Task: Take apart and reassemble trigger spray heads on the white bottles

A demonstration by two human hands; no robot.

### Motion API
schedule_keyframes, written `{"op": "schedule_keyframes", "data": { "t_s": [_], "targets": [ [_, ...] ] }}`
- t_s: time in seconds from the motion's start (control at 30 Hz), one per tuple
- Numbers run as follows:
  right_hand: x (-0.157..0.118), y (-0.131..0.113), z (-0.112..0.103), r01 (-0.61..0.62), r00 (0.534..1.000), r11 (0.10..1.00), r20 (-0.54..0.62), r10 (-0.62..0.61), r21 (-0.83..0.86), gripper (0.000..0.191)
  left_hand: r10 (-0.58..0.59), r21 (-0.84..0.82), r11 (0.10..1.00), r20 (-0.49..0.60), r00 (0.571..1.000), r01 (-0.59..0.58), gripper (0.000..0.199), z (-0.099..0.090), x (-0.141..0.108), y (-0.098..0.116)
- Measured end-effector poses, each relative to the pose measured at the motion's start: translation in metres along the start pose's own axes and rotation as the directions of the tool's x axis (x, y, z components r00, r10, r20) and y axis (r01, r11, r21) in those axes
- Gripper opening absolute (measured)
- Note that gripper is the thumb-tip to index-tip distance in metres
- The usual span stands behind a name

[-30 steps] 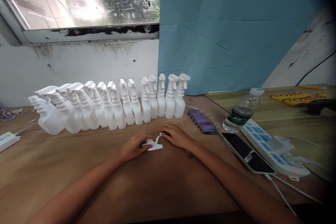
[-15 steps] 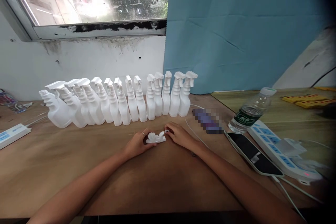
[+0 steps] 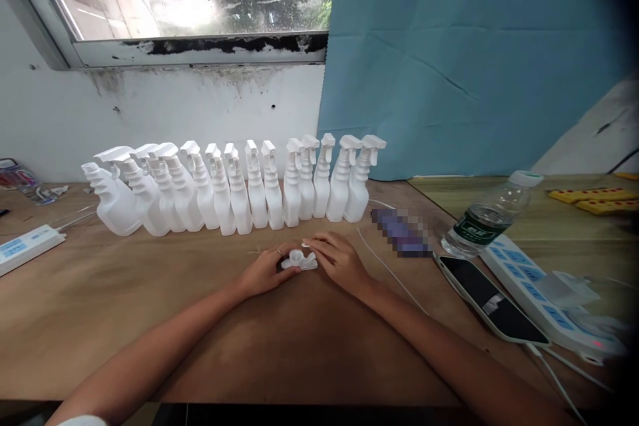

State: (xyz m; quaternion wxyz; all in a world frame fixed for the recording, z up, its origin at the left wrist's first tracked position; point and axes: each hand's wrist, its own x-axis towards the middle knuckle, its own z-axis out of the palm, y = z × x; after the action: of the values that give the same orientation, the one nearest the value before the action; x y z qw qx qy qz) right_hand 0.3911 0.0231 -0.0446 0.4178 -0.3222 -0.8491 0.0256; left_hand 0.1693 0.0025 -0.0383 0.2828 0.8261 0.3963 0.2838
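White plastic trigger sprayer head [image 3: 298,260], probably light, stiff and slippery, lies on the table [image 3: 150,319], left hand [image 3: 263,272] and right hand [image 3: 339,259] fingers pinching its ends.

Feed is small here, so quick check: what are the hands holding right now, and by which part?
A white spray trigger head lies on the table. The left hand pinches its left end, the right hand rests fingertips on its right end.
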Motion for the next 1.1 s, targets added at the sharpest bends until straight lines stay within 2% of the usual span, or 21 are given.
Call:
{"op": "schedule_keyframes", "data": {
  "t_s": [0.13,0.2,0.33,0.5,0.6,0.77,1.1],
  "targets": [
    [0.0013,-0.012,0.0001,0.117,0.975,0.993,0.187,-0.116,0.005,0.031,-0.032,-0.04,0.999,-0.01,0.999,0.031,0.043,0.0015,0.0007,-0.0023],
    [0.0014,-0.0137,-0.0005,0.141,0.962,0.989,0.229,-0.147,0.043,0.033,-0.058,-0.053,0.997,-0.015,0.998,0.057,0.046,0.0024,0.0005,-0.0033],
    [-0.0011,-0.0105,0.001,0.113,0.969,0.99,0.21,-0.127,0.079,0.031,-0.055,-0.047,0.997,-0.015,0.998,0.054,0.052,0.0037,-0.0011,-0.0038],
    [-0.0037,-0.0076,0.0056,0.061,0.971,0.996,0.229,-0.075,0.069,0.025,-0.062,0.083,0.994,-0.022,0.998,0.063,0.035,0.0027,-0.0033,-0.0028],
    [-0.0033,-0.0089,0.006,0.044,0.97,0.998,0.235,-0.056,0.055,0.018,-0.07,0.147,0.987,0.001,0.998,0.069,0.033,0.0017,-0.0036,-0.0022],
    [-0.0025,-0.0099,0.0054,0.068,0.967,0.996,0.243,-0.08,0.056,0.016,-0.012,0.174,0.985,-0.015,1.0,0.014,0.029,0.003,-0.0035,-0.0058],
    [-0.0024,-0.0076,0.005,0.081,0.965,0.991,0.242,-0.105,0.107,0.018,-0.016,0.197,0.98,-0.004,1.0,0.017,0.027,0.0038,-0.004,-0.0067]
  ]
}}
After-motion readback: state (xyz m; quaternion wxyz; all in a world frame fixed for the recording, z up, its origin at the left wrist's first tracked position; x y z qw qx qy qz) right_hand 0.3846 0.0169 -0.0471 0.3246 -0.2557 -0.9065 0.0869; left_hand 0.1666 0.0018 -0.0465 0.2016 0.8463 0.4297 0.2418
